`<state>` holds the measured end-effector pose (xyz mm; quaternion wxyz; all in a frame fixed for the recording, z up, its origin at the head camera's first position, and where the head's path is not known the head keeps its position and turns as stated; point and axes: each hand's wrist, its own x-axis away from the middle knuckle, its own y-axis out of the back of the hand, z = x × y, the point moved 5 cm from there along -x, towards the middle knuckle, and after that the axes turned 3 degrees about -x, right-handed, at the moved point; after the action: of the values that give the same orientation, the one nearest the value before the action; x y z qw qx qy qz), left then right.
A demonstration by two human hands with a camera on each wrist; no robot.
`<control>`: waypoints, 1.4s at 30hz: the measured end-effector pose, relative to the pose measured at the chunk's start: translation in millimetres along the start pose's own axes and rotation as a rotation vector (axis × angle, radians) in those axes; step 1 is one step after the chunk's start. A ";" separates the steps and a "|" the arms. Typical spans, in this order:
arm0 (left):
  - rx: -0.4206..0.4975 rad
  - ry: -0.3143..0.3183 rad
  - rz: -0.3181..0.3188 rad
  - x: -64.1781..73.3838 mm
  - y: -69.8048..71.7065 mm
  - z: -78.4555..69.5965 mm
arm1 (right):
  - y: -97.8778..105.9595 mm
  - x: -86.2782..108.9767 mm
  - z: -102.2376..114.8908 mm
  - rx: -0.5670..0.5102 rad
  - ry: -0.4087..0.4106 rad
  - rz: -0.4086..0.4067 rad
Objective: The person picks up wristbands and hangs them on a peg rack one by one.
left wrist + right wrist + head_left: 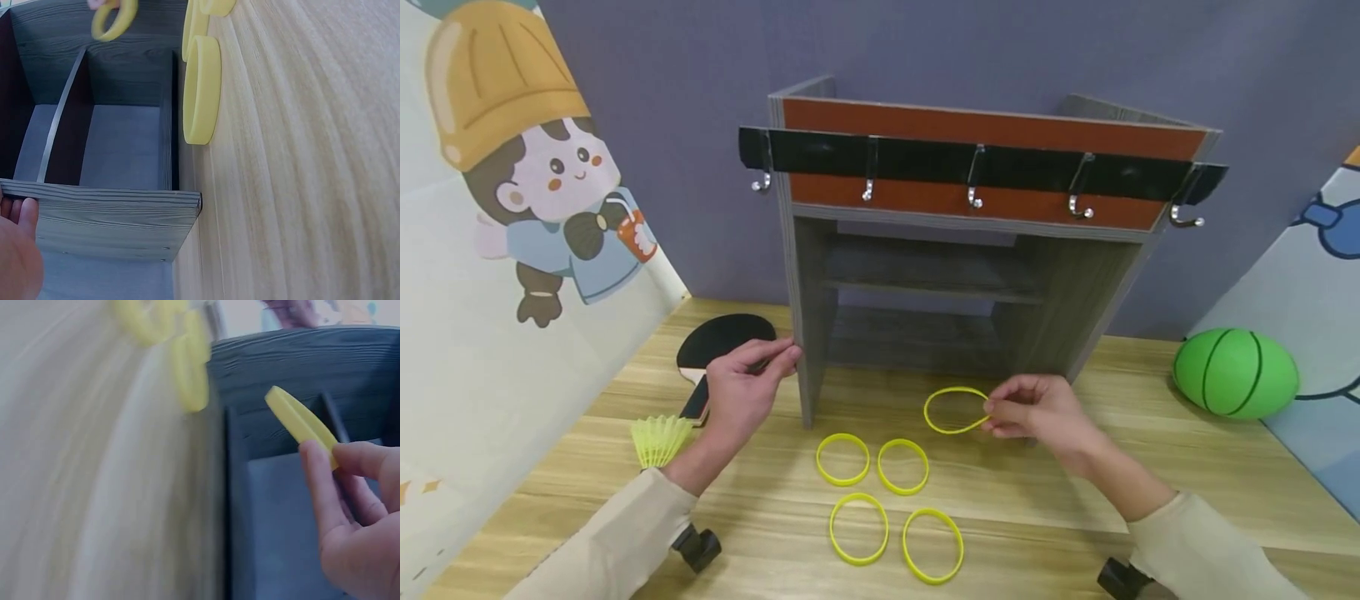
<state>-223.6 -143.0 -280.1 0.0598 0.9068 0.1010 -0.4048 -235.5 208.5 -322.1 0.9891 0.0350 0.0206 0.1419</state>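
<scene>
My right hand (1037, 412) pinches a thin yellow ring (956, 410) between thumb and fingers, raised in front of the lower opening of a grey wooden shelf (805, 333). In the right wrist view the same ring (300, 422) tilts at the fingertips, with the shelf's inside behind it. My left hand (745, 392) grips the front edge of the shelf's left side panel (119, 209). Four-sided on the table before the shelf lie several more yellow rings (859, 560), flat and apart. Across the shelf's top runs a black rail (917, 158) with several silver hooks (974, 200), all bare.
Left of the shelf lies a black table tennis bat (718, 337), partly behind my left hand, with a yellow shuttlecock (658, 440) nearer me. A green ball (1236, 373) sits at the far right. Behind stands a grey-blue backdrop (662, 125); a printed cartoon panel (445, 333) borders the left.
</scene>
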 end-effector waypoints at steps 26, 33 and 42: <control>0.015 -0.012 0.013 -3.4 0.5 2.5 | -73.8 -22.1 137.7 -0.428 0.277 0.115; -0.006 -0.025 0.016 -1.0 3.2 18.5 | -99.1 -31.8 160.9 -0.467 0.314 0.113; -0.003 -0.028 0.013 -0.2 3.0 22.5 | -129.9 -44.0 184.2 -0.520 0.355 0.166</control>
<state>-239.3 -150.2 -294.9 0.0651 0.9017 0.0948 -0.4168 -232.1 60.0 -146.9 0.9309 -0.2424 0.1528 0.2266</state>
